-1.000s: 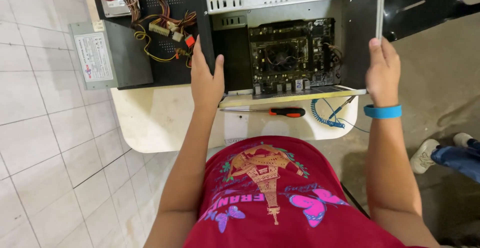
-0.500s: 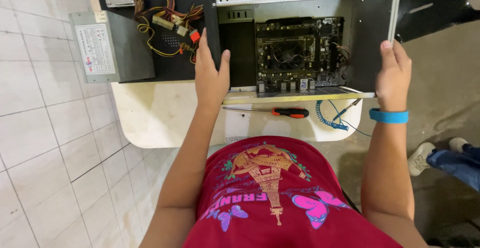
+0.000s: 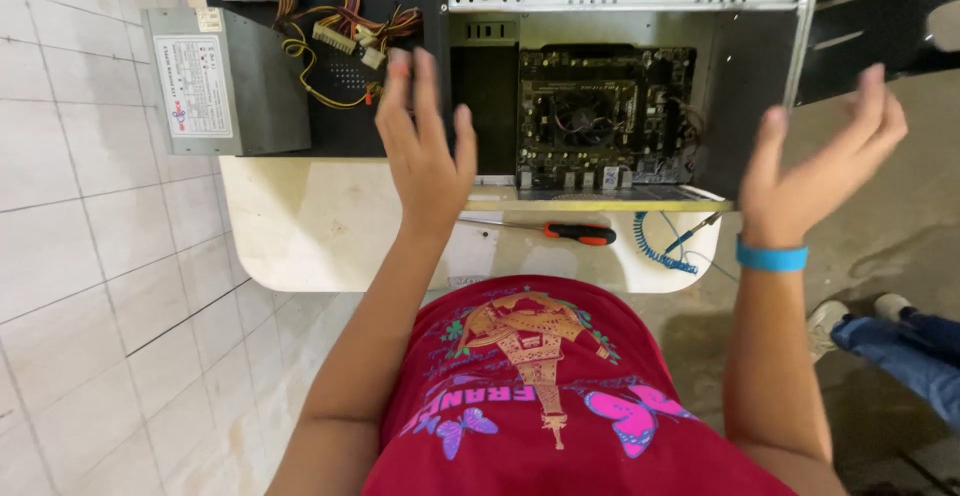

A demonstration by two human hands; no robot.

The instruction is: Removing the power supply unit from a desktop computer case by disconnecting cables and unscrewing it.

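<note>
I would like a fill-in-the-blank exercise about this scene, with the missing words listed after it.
1. Both hands, the left hand and the right hand, are ____ and hold nothing.
2. The wristband on the right wrist is ____.
3. The screwdriver on the table has an orange and ____ handle.

Missing words: open; blue; black

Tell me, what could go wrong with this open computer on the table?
The open computer case fills most of the small table, so a bump could perhaps tip it. The screwdriver lies near the front edge and might roll off. Loose power cables could snag the left hand, which is open beside them.
</note>
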